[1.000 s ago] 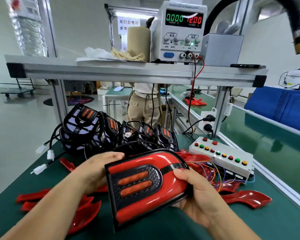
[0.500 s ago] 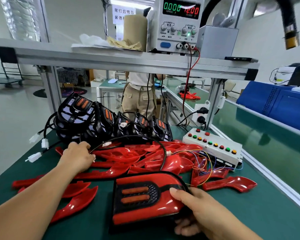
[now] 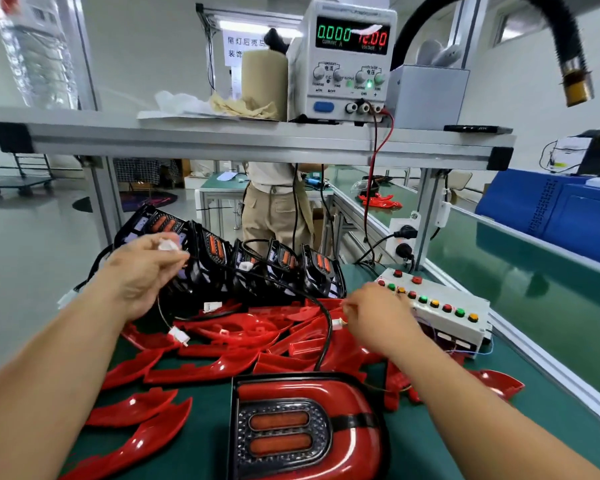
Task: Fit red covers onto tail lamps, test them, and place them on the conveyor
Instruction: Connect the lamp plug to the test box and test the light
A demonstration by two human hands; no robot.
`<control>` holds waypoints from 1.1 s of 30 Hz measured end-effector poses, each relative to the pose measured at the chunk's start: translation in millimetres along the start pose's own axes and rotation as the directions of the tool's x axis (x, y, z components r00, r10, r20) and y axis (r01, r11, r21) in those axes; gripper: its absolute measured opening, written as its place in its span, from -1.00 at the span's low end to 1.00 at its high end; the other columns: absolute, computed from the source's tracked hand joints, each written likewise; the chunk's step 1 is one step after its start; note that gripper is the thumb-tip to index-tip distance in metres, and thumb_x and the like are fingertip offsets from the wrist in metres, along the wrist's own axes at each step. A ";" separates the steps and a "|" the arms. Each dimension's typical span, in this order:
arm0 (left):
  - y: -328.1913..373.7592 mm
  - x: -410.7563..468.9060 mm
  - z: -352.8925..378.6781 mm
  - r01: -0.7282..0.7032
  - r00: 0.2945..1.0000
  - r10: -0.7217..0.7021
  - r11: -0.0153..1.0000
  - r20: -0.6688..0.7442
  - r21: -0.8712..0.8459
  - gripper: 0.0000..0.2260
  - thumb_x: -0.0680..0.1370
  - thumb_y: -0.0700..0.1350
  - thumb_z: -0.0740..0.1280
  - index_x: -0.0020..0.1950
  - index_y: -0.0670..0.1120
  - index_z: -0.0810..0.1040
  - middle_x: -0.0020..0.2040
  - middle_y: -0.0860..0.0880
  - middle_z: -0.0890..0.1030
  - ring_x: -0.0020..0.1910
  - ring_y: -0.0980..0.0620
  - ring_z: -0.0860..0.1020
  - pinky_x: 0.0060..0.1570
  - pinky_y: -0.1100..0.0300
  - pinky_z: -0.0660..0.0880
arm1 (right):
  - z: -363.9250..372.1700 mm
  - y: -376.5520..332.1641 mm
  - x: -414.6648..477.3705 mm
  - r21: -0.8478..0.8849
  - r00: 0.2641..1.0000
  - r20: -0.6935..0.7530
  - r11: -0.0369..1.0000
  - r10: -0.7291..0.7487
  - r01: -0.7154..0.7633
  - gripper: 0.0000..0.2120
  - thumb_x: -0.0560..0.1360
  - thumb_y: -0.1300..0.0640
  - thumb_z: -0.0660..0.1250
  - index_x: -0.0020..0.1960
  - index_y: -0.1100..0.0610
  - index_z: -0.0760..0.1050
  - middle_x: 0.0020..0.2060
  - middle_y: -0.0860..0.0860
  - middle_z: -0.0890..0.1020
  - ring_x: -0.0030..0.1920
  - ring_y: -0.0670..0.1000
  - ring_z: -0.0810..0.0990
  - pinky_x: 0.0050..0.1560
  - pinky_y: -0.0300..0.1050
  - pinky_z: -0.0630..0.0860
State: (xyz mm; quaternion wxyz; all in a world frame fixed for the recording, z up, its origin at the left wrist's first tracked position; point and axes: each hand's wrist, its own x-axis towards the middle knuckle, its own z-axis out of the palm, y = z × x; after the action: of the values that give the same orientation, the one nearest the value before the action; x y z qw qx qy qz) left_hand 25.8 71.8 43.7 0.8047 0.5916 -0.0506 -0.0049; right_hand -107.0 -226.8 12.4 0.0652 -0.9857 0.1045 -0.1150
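Left hand (image 3: pixel 142 271) pinches a blurred white plug (image 3: pixel 168 245); right hand (image 3: pixel 378 317) sits at a cable (image 3: pixel 327 337) end, fingertips hidden, grip unclear; lamp (image 3: pixel 309 431) cut off below.

Brown paper roll (image 3: pixel 264 84), blue crate (image 3: pixel 551 209), black hose (image 3: pixel 565 29)
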 end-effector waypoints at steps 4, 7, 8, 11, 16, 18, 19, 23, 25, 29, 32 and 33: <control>10.3 -15.6 28.2 -0.264 0.964 0.260 0.959 -0.055 -0.099 -0.84 0.56 -0.31 0.33 -0.02 -0.05 0.53 -0.07 -0.02 0.61 -0.12 0.14 0.61 -0.17 0.41 0.56 | 28.5 -3.8 19.9 -0.133 0.984 0.121 0.985 0.127 -0.111 -0.68 0.44 0.18 0.15 0.10 -0.05 0.54 0.08 0.01 0.56 0.15 0.10 0.54 0.31 0.29 0.07; 10.9 -19.7 45.4 -0.408 0.909 0.408 0.913 -0.085 0.028 -0.84 0.55 -0.23 0.39 -0.01 0.04 0.54 -0.11 0.09 0.61 -0.15 0.20 0.58 -0.13 0.38 0.55 | 32.7 -3.6 25.8 -0.121 0.986 0.104 0.986 0.130 -0.117 -0.69 0.48 0.15 0.15 0.13 -0.05 0.54 0.04 0.00 0.59 0.07 0.08 0.56 0.15 0.15 0.14; 11.0 -20.3 50.8 -0.455 0.882 0.465 0.883 -0.078 0.117 -0.84 0.55 -0.19 0.40 0.00 0.08 0.54 -0.13 0.14 0.61 -0.15 0.24 0.57 -0.12 0.39 0.54 | 31.5 -3.6 26.7 -0.102 0.986 0.097 0.987 0.137 -0.127 -0.74 0.50 0.15 0.15 0.09 -0.04 0.54 0.01 0.00 0.58 0.05 0.08 0.56 0.13 0.12 0.15; 9.2 -22.1 66.6 -0.556 0.825 0.562 0.788 0.060 0.265 -0.81 0.58 -0.15 0.36 0.01 0.18 0.53 -0.23 0.23 0.59 -0.19 0.32 0.53 -0.06 0.43 0.49 | 22.0 -1.4 27.5 -0.079 0.985 0.085 0.986 0.151 -0.144 -0.86 0.55 0.15 0.14 -0.11 0.01 0.45 -0.05 0.01 0.51 0.11 0.07 0.51 0.19 0.09 0.21; 2.0 -26.9 90.1 -0.644 0.763 0.505 0.653 0.403 0.399 -0.71 0.57 -0.10 0.37 0.12 0.32 0.53 0.05 0.20 0.61 -0.04 0.37 0.52 0.12 0.43 0.44 | 4.1 10.9 19.4 0.082 0.998 -0.009 0.994 0.069 -0.068 -0.76 0.63 0.07 0.16 -0.20 0.07 0.43 -0.12 0.01 0.42 0.04 0.10 0.48 0.25 0.02 0.26; -2.8 -31.3 97.4 -0.664 0.738 0.456 0.622 0.498 0.415 -0.69 0.55 -0.07 0.38 0.19 0.31 0.52 0.16 0.19 0.59 0.16 0.34 0.51 0.25 0.37 0.39 | 0.1 14.1 13.9 0.157 0.992 -0.122 0.987 0.011 0.008 -0.75 0.64 0.03 0.14 -0.11 0.08 0.50 -0.15 -0.02 0.46 -0.03 0.04 0.46 0.14 -0.05 0.25; -5.6 -33.7 99.9 -0.677 0.724 0.443 0.605 0.529 0.420 -0.68 0.55 -0.08 0.39 0.18 0.31 0.52 0.17 0.21 0.59 0.20 0.33 0.51 0.26 0.38 0.38 | -1.2 15.0 10.6 0.198 0.983 -0.183 0.979 -0.010 0.047 -0.75 0.64 0.02 0.15 -0.08 0.08 0.53 -0.17 -0.06 0.47 -0.06 0.00 0.44 0.07 -0.07 0.21; -19.3 -40.6 105.4 -0.681 0.715 0.404 0.586 0.570 0.439 -0.68 0.51 -0.17 0.44 0.10 0.25 0.59 0.04 0.18 0.66 0.03 0.43 0.55 0.13 0.49 0.41 | -6.7 17.4 -1.1 0.390 0.935 -0.349 0.897 -0.066 0.209 -0.80 0.62 0.04 0.21 -0.17 -0.04 0.47 -0.29 -0.20 0.48 -0.15 -0.15 0.43 0.07 -0.04 0.21; -24.2 -42.6 108.4 -0.656 0.731 0.366 0.607 0.575 0.447 -0.72 0.51 -0.18 0.45 0.06 0.21 0.62 -0.17 0.20 0.69 -0.18 0.38 0.56 -0.02 0.48 0.44 | -8.8 18.5 -4.3 0.440 0.910 -0.405 0.854 -0.086 0.277 -0.82 0.61 0.07 0.25 -0.17 -0.08 0.46 -0.30 -0.23 0.47 -0.18 -0.17 0.45 0.14 0.07 0.33; -28.6 -43.8 117.1 -0.674 0.717 0.261 0.498 0.647 0.546 -0.88 0.61 -0.13 0.32 0.05 0.02 0.64 -0.33 0.13 0.60 -0.33 0.36 0.52 -0.22 0.53 0.37 | -6.4 19.0 -7.8 0.420 0.878 -0.456 0.836 -0.143 0.354 -0.81 0.61 0.08 0.25 -0.17 -0.11 0.41 -0.28 -0.23 0.46 -0.17 -0.28 0.42 0.15 0.02 0.25; -32.2 -45.2 122.7 -0.670 0.719 0.176 0.431 0.672 0.604 -0.79 0.64 -0.08 0.24 -0.12 -0.09 0.59 -0.37 0.11 0.54 -0.42 0.35 0.47 -0.30 0.48 0.34 | -0.6 20.3 -9.3 0.398 0.886 -0.429 0.844 -0.175 0.359 -0.85 0.62 0.05 0.24 -0.12 -0.09 0.46 -0.21 -0.21 0.50 -0.12 -0.30 0.40 0.05 -0.11 0.11; -33.4 -46.4 123.9 -0.667 0.719 0.156 0.431 0.678 0.608 -0.77 0.65 -0.06 0.23 -0.15 -0.09 0.56 -0.37 0.11 0.53 -0.43 0.34 0.46 -0.31 0.47 0.34 | 1.4 20.2 -9.6 0.384 0.891 -0.416 0.853 -0.184 0.355 -0.86 0.62 0.04 0.24 -0.11 -0.09 0.47 -0.20 -0.19 0.51 -0.11 -0.23 0.41 0.05 -0.10 0.12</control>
State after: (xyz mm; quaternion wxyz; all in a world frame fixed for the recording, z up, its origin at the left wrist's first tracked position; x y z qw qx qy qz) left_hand -29.4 -52.9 45.0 0.3548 0.8355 -0.4146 0.0647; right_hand -119.7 -244.1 5.9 0.2537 -0.9094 -0.0563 -0.3247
